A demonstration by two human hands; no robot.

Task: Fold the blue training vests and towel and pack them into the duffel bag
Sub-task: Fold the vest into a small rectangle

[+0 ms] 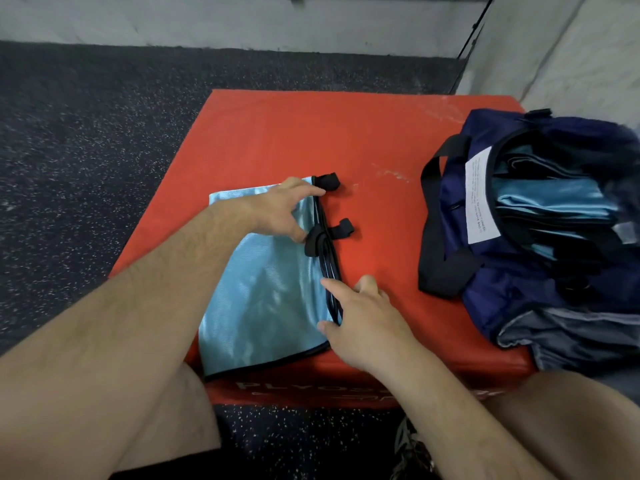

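A light blue training vest (263,299) with black trim lies folded on the red plyo box (311,133). My left hand (284,209) rests on its far right edge, fingers spread beside the black straps. My right hand (360,313) pinches the vest's near right edge between thumb and fingers. The navy duffel bag (502,282) stands open on the box's right side, with several folded light blue vests (554,202) inside. A grey towel (571,337) lies against the bag's near side.
Dark speckled rubber flooring (104,133) surrounds the box. A pale wall (242,19) runs along the back and right. My knees and a shoe (412,452) sit at the near edge of the box.
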